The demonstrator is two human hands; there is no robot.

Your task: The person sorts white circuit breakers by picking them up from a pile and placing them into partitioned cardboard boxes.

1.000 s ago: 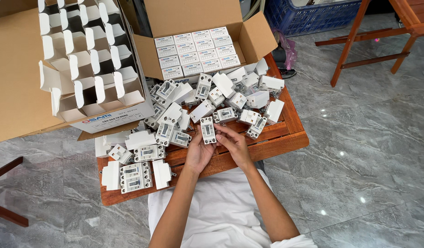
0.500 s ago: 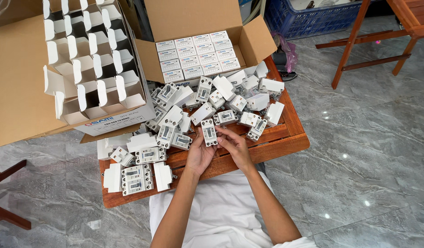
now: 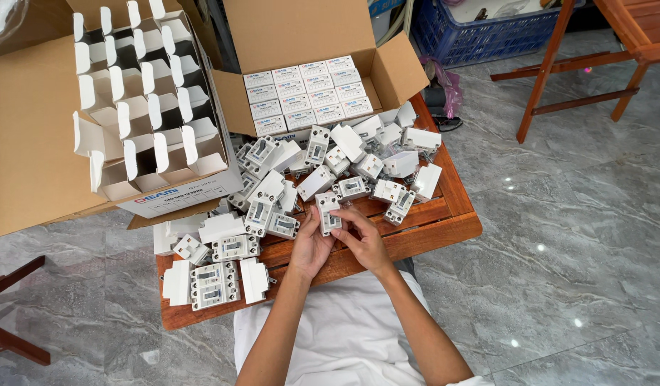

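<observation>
head view, looking straight down on a low wooden table (image 3: 444,227) over grey marble floor (image 3: 559,271). both hands meet at the table's near edge on one white breaker (image 3: 328,212), held upright above the slats, its face turned up toward the camera, likely so the front can be checked. left hand (image 3: 310,246) cups it from below and the side, fingers curled partway, palm up. right hand (image 3: 364,239) comes in from the other side, thumb and fingertips pinched on the lower end, remaining fingers loosely bent. neither hand is flat or fully clenched. just beyond the hands a loose pile of breakers (image 3: 344,168) spreads across the table, some face up, some on their sides. a few small white boxes (image 3: 219,229) lie near the left end. behind the pile an open carton (image 3: 305,96) holds packed white boxes in neat rows. to the left a second carton (image 3: 151,107) stands tilted, full of empty boxes with flaps open. blue crate (image 3: 480,32) well apart, top edge.
</observation>
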